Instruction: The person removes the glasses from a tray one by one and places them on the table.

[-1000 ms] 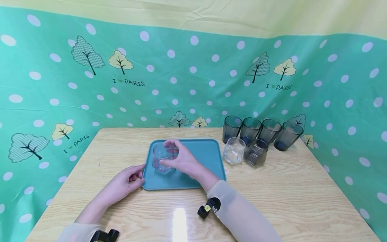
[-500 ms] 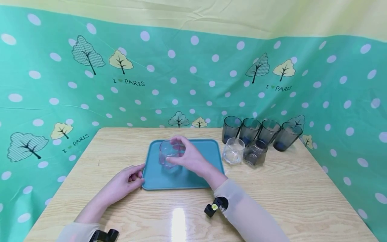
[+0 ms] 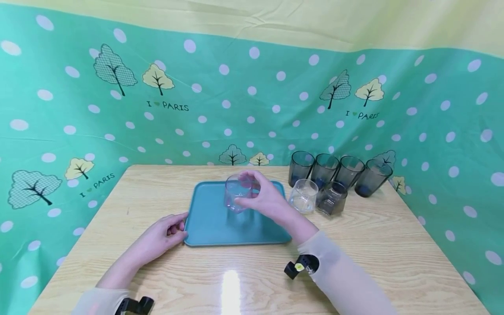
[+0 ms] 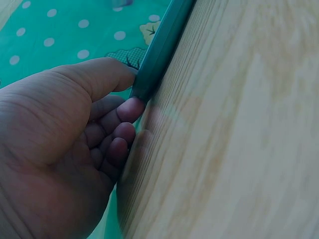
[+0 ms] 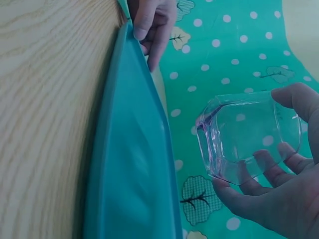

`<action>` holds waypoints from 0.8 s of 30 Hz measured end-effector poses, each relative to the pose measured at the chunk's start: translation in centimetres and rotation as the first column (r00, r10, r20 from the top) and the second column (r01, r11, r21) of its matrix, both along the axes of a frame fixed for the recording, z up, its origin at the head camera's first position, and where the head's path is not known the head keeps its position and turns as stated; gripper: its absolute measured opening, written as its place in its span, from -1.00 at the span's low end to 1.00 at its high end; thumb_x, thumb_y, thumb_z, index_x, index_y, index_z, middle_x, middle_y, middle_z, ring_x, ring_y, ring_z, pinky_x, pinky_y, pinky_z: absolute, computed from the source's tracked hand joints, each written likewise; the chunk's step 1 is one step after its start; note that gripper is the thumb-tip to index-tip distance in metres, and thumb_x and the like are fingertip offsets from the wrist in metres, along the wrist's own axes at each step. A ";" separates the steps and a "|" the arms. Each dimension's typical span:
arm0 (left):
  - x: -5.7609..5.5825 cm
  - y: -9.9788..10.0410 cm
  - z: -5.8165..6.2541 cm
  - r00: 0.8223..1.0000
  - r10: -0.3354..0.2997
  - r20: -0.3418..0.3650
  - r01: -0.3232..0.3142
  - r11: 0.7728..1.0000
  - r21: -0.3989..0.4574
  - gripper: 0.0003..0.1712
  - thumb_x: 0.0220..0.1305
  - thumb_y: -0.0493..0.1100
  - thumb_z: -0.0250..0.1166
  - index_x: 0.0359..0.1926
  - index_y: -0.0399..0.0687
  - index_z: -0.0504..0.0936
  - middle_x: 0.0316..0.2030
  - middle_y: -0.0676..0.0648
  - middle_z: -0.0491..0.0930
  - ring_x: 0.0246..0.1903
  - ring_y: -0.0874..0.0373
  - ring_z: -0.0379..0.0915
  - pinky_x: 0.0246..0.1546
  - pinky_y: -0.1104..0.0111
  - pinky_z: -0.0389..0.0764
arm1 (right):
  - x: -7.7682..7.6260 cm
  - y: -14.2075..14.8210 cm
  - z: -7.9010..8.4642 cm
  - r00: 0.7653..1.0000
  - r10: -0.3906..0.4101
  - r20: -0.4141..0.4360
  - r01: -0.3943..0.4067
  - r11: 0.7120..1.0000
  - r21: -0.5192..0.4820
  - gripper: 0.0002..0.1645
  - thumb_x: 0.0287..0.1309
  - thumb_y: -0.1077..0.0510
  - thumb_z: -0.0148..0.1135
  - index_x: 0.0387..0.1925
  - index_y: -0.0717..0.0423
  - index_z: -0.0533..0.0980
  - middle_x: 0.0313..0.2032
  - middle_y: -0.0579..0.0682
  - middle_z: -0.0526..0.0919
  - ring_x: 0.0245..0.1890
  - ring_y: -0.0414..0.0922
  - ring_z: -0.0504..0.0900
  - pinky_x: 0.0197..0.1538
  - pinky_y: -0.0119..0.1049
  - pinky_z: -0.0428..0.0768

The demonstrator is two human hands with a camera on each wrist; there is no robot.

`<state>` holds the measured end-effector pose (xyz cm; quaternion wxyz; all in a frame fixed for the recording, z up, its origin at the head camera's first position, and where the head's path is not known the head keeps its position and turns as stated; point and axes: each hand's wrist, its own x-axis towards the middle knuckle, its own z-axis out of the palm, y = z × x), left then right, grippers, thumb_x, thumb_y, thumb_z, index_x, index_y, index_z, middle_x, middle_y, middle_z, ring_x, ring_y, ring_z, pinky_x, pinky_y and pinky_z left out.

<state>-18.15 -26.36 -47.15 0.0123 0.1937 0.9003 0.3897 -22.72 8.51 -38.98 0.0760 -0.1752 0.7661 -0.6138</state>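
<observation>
My right hand (image 3: 269, 199) grips a clear, pink-tinted drinking glass (image 3: 233, 194) by its side. The right wrist view shows the glass (image 5: 239, 139) raised off the teal tray (image 5: 132, 164), thumb on one side and fingers around the other. The tray (image 3: 212, 232) lies flat on the table under it. At the tray's left edge, my left hand (image 3: 161, 238) pinches the rim; in the left wrist view its thumb and index finger meet the tray's edge (image 4: 162, 47), and the other fingers are curled.
Right of the tray stand a short clear glass (image 3: 304, 199) and a short dark glass (image 3: 332, 201). Several tall smoky glasses (image 3: 302, 173) stand in a row behind them. A polka-dot curtain (image 3: 252, 118) hangs behind the wooden table (image 3: 189, 280).
My right hand has lifted the pink-tinted glass and carried it right and back over the tray. The left hand stays at the tray's left edge.
</observation>
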 end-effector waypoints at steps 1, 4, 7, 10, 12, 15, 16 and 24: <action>0.0 0.0 0.0 1.000 -0.001 -0.004 0.001 1.000 -0.002 -0.32 0.46 -0.32 0.45 0.49 -0.49 0.49 -0.19 0.05 0.54 -0.21 0.22 0.43 -0.18 0.39 0.53 | 0.0 0.4 0.2 1.000 -0.005 -0.006 0.005 1.000 0.001 -0.15 0.24 0.23 0.65 0.48 0.01 0.44 0.42 0.03 0.54 0.45 0.10 0.50 0.41 -0.04 0.56; 0.0 0.0 0.0 1.000 -0.003 -0.010 0.002 1.000 -0.007 -0.33 0.46 -0.32 0.45 0.48 -0.50 0.48 -0.19 0.05 0.54 -0.21 0.23 0.43 -0.18 0.39 0.53 | 0.0 1.6 0.8 0.999 -0.023 -0.024 0.023 1.000 0.014 -0.16 0.24 0.23 0.65 0.47 0.02 0.45 0.43 0.04 0.55 0.46 0.13 0.50 0.42 -0.01 0.56; 0.0 -0.1 0.0 1.000 -0.004 -0.009 0.004 1.000 -0.007 -0.33 0.47 -0.32 0.45 0.48 -0.50 0.48 -0.19 0.05 0.54 -0.21 0.23 0.43 -0.19 0.39 0.52 | 0.2 3.0 1.5 0.998 -0.039 -0.044 0.041 0.998 0.043 -0.16 0.26 0.23 0.63 0.49 0.04 0.44 0.43 0.02 0.56 0.47 0.14 0.50 0.45 0.02 0.53; 0.0 -0.1 0.0 1.000 -0.005 -0.006 0.005 1.000 -0.005 -0.33 0.47 -0.32 0.45 0.48 -0.49 0.48 -0.19 0.05 0.53 -0.21 0.23 0.42 -0.20 0.39 0.51 | 0.4 4.4 2.2 0.997 -0.055 -0.058 0.059 0.996 0.065 -0.17 0.27 0.22 0.63 0.49 0.02 0.44 0.41 -0.01 0.56 0.46 0.12 0.51 0.47 0.02 0.50; 0.0 0.0 -0.1 1.000 -0.002 -0.005 0.002 1.000 0.000 -0.33 0.46 -0.32 0.45 0.48 -0.49 0.49 -0.19 0.04 0.53 -0.21 0.23 0.42 -0.21 0.39 0.51 | 0.6 5.3 2.7 0.996 -0.060 -0.060 0.064 0.996 0.066 -0.16 0.28 0.22 0.63 0.50 0.01 0.43 0.41 -0.03 0.56 0.46 0.11 0.51 0.47 0.04 0.50; -0.1 0.0 -0.1 1.000 0.000 -0.003 0.000 1.000 0.008 -0.33 0.45 -0.33 0.45 0.48 -0.50 0.49 -0.20 0.04 0.53 -0.22 0.23 0.42 -0.22 0.40 0.51 | 1.1 6.6 3.3 0.995 -0.073 -0.062 0.078 0.994 0.074 -0.16 0.29 0.20 0.62 0.51 -0.02 0.42 0.43 -0.01 0.54 0.48 0.11 0.49 0.47 0.08 0.49; -0.1 0.0 -0.1 1.000 0.000 -0.001 0.000 1.000 0.009 -0.33 0.45 -0.33 0.45 0.48 -0.50 0.49 -0.20 0.03 0.53 -0.22 0.23 0.42 -0.22 0.40 0.51 | 1.2 7.1 3.5 0.995 -0.076 -0.065 0.081 0.994 0.079 -0.16 0.30 0.20 0.61 0.51 -0.02 0.41 0.44 -0.01 0.54 0.48 0.11 0.49 0.47 0.09 0.49; -0.1 -0.1 -0.2 1.000 -0.002 0.005 0.002 1.000 0.012 -0.31 0.46 -0.33 0.46 0.48 -0.53 0.47 -0.21 0.03 0.53 -0.23 0.24 0.42 -0.24 0.40 0.51 | 2.0 10.6 4.5 0.989 -0.126 -0.079 0.135 0.983 0.126 -0.17 0.34 0.10 0.61 0.51 -0.05 0.40 0.40 -0.04 0.57 0.41 0.09 0.54 0.41 0.07 0.54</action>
